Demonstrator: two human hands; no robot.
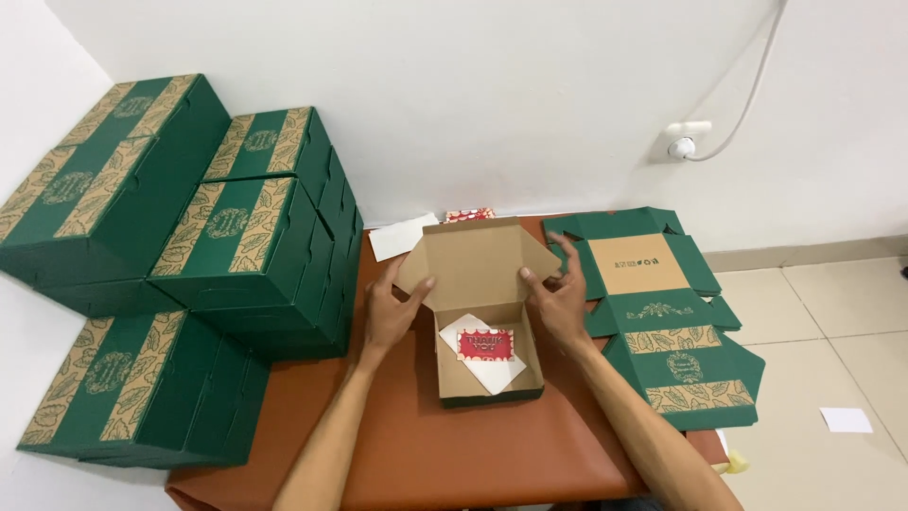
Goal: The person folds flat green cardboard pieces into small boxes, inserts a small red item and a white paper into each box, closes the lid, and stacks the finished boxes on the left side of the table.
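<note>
An open green cardboard box (487, 374) with a brown inside sits in the middle of the brown table (416, 445). In it lie a white envelope (497, 369) and a red card (485, 343) on top. My left hand (392, 308) holds the left side of the raised lid (473, 260), thumb on its inner face. On the lid's right side flap rests my right hand (558, 293), fingers spread along the edge.
Stacks of closed green boxes (236, 237) with leaf-patterned bands fill the table's left side. Flat unfolded green boxes (662, 312) lie piled at the right. A white envelope (402, 235) and a red card (470, 215) lie behind the lid. A wall socket (686, 140) and tiled floor (832, 360) are at the right.
</note>
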